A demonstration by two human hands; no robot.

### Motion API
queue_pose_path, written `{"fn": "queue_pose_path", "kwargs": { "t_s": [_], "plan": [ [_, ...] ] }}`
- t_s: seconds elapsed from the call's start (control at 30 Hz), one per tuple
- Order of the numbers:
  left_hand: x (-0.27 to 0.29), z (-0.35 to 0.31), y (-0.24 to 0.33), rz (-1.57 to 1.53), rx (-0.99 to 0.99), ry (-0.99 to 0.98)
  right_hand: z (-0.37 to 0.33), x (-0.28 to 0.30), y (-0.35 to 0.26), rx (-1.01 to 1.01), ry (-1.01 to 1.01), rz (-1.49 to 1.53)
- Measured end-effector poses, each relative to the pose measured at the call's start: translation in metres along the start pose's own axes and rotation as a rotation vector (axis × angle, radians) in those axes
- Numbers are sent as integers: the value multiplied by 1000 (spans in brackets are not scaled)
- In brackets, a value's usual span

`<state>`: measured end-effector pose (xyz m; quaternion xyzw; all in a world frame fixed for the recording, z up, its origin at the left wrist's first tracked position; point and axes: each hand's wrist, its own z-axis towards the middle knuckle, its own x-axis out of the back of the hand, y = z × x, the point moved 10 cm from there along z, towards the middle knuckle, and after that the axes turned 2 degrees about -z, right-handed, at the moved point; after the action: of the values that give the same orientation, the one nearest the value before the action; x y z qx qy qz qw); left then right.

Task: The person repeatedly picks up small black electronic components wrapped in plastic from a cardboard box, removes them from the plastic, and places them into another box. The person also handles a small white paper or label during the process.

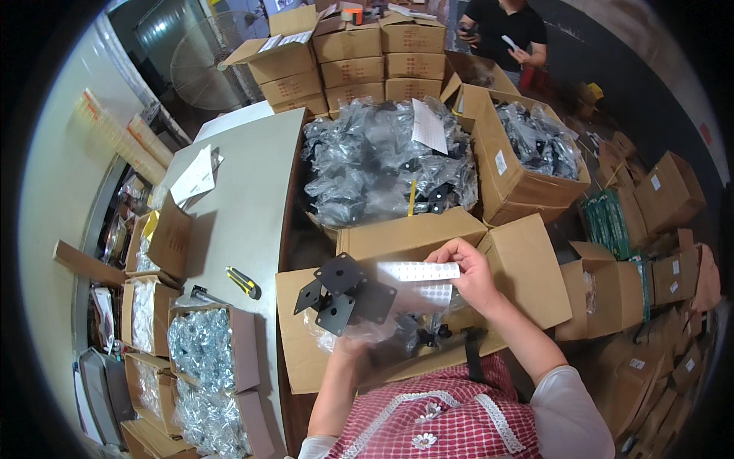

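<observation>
My left hand (350, 346) is closed under a bundle of black square metal plates (339, 274) with holes in them, its fingers mostly hidden by a clear plastic bag (375, 330). To the right, my right hand (468, 269) pinches the end of a white sheet of small round stickers (419, 271), which stretches left toward the plates. Both hands are above an open cardboard box (527, 260) right in front of me. Inside it lie dark parts in clear plastic, partly covered by my arms and the sheet.
A large box of bagged black parts (382, 153) stands just beyond, a paper sheet (430, 126) on top. Right of it is another filled box (527, 183). A yellow utility knife (243, 281) lies on the grey table (252, 191). A person (505, 34) stands at the far right.
</observation>
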<state>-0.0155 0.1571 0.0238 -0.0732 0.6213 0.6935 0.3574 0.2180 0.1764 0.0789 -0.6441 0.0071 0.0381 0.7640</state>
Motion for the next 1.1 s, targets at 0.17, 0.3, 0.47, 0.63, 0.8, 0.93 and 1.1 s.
{"fn": "queue_pose_path", "kwargs": {
  "t_s": [0.17, 0.3, 0.47, 0.63, 0.8, 0.93, 1.1],
  "plan": [
    [11, -19, -25, 189, 214, -44, -32, -12, -3, -128, -184, 102],
    [16, -30, -17, 286, 221, -5, -48, -23, -32, -201, -459, 400],
    [12, -46, 10, 448, 215, 68, -46, -35, -46, -199, -346, -143],
    [0, -67, 32, 579, 212, 116, -46, -63, -76, 97, -255, -638],
    [-11, -77, 36, 627, 210, 121, -57, -78, -88, 251, -241, -821],
    [-17, -79, 35, 645, 207, 116, -66, -82, -92, 303, -205, -885],
    [-23, -80, 35, 661, 206, 104, -74, -86, -88, 292, -160, -910]
  ]
}}
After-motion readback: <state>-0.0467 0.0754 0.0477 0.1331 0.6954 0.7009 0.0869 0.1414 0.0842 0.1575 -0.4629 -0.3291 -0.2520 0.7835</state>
